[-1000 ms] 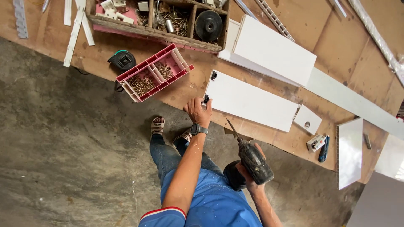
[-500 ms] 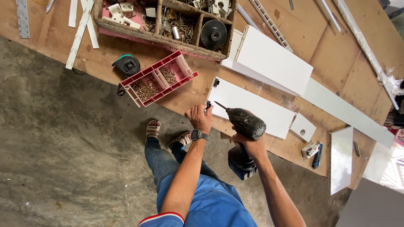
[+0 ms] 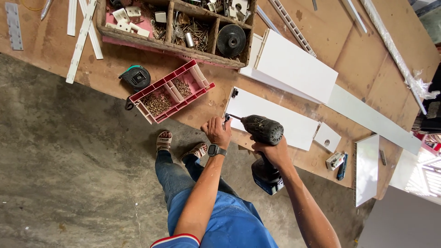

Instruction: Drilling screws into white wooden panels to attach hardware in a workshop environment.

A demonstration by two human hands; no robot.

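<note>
White board (image 3: 271,120) lies flat on the brown bench (image 3: 367,59), and its near corner is where both hands meet. The left hand (image 3: 217,132) is closed in a pinch at that corner, fingertips on a small dark fitting or screw at the drill's bit; which of the two I cannot tell. The right hand (image 3: 271,154) is wrapped tight around the grip of the drill (image 3: 262,130), whose bit points straight at the pinching fingers.

Risks, as I judge them: the bit sits touching or just beside the left fingertips, so a slip off the screw head could run into them. The board seems held only by that pinch, with no clamp visible, so torque could swing it. The corner is close to the board's edge, where a screw may split the panel.

Beyond the left hand and off to its left stands a red tray (image 3: 171,92) with compartments, two of them holding loose screws, the others looking bare. Just past it is a tape measure (image 3: 136,78). Further out is a wooden crate (image 3: 138,39) in sections: white brackets, mixed screws and hardware, and a dark disc (image 3: 231,40).
</note>
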